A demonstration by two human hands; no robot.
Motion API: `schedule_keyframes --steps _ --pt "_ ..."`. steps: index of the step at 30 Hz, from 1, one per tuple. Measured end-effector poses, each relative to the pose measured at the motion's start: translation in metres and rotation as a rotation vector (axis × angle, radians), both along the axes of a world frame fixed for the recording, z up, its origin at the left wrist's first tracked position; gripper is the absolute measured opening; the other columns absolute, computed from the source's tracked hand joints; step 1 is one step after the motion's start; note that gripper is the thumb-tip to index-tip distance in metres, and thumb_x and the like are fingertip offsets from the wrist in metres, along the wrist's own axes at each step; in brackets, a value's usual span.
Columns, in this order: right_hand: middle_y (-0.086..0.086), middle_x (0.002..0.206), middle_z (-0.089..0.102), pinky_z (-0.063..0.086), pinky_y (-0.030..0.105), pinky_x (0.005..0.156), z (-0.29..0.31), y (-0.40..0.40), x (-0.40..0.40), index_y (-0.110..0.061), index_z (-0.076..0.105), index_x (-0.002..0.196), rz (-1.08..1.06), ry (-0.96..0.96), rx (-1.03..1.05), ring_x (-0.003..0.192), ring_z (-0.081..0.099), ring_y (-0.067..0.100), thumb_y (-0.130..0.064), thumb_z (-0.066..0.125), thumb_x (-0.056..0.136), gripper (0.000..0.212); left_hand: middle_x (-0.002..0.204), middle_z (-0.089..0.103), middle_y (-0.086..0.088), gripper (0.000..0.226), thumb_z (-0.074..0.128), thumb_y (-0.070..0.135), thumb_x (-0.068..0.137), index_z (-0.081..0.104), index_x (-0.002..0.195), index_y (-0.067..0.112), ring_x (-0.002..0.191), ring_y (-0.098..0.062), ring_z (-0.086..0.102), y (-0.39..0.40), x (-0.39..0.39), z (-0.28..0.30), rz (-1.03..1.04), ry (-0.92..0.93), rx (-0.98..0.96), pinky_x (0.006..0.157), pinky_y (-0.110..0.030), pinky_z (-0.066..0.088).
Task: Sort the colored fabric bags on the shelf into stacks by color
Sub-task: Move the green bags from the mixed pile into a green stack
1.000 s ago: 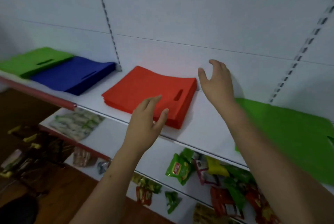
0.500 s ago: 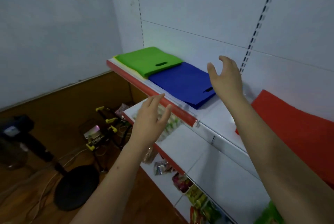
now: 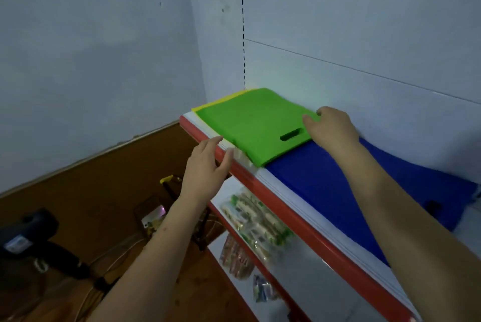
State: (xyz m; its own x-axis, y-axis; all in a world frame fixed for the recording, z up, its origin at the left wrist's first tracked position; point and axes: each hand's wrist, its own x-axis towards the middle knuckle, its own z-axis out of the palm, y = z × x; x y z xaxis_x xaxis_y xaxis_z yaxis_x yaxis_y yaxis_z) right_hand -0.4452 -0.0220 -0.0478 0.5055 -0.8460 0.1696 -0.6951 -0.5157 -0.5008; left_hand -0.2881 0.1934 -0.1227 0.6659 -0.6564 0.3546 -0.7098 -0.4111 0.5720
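A green fabric bag (image 3: pixel 250 121) with a slot handle lies at the left end of the white shelf (image 3: pixel 283 186), its right part overlapping a blue bag stack (image 3: pixel 346 189). A yellow bag edge (image 3: pixel 218 101) peeks out from under the green one at the far left. My right hand (image 3: pixel 330 129) rests on the green bag's right back corner, fingers relaxed, thumb beside the handle slot. My left hand (image 3: pixel 208 163) hovers open at the shelf's red front rail, just short of the green bag's near edge.
The shelf's red front rail (image 3: pixel 312 233) runs diagonally to the lower right. A lower shelf holds snack packets (image 3: pixel 255 220). Left of the shelf are a wooden floor, a black device (image 3: pixel 33 230) with cables and a yellow-handled tool (image 3: pixel 169 180). White walls stand behind.
The view has swung left from the red stack to the shelf's left end. Both hands have moved to the green bag; my right hand now rests on its corner.
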Motion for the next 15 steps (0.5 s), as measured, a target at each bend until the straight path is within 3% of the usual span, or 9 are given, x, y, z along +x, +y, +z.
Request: schedule_keyframes --steps 6,10,13,15 --pt "0.022 0.124 0.059 0.046 0.039 0.091 -0.002 -0.027 0.042 -0.001 0.060 0.118 -0.086 0.307 0.009 0.116 0.056 0.037 -0.050 0.045 0.098 0.055 0.142 0.051 -0.010 0.055 0.050 0.048 0.097 0.052 0.139 0.012 0.131 -0.029 0.046 -0.053 0.099 -0.009 0.092 -0.013 0.007 0.105 -0.047 0.040" --pt "0.026 0.127 0.057 0.046 0.039 0.093 -0.033 -0.032 0.062 0.005 0.059 0.122 -0.186 0.340 0.071 0.117 0.056 0.037 -0.058 0.044 0.096 0.070 0.157 0.034 -0.011 0.069 0.049 0.056 0.095 0.041 0.147 0.012 0.145 -0.030 0.027 -0.088 0.140 -0.014 0.091 -0.048 0.122 0.113 -0.054 0.030" --pt "0.029 0.137 0.048 0.042 0.042 0.101 -0.055 -0.025 0.072 0.011 0.044 0.136 -0.289 0.325 0.020 0.124 0.048 0.037 -0.061 0.038 0.097 0.081 0.163 0.022 -0.006 0.072 0.047 0.061 0.094 0.039 0.150 0.016 0.151 -0.027 0.013 -0.102 0.158 -0.023 0.053 -0.007 0.193 0.116 -0.057 0.019" --pt "0.025 0.131 0.053 0.045 0.040 0.091 -0.064 -0.019 0.078 0.007 0.051 0.129 -0.312 0.287 -0.087 0.118 0.051 0.035 -0.054 0.039 0.100 0.069 0.162 0.026 -0.005 0.063 0.049 0.058 0.095 0.048 0.145 0.021 0.151 -0.027 0.012 -0.104 0.161 -0.030 0.040 -0.026 0.159 0.118 -0.057 0.012"
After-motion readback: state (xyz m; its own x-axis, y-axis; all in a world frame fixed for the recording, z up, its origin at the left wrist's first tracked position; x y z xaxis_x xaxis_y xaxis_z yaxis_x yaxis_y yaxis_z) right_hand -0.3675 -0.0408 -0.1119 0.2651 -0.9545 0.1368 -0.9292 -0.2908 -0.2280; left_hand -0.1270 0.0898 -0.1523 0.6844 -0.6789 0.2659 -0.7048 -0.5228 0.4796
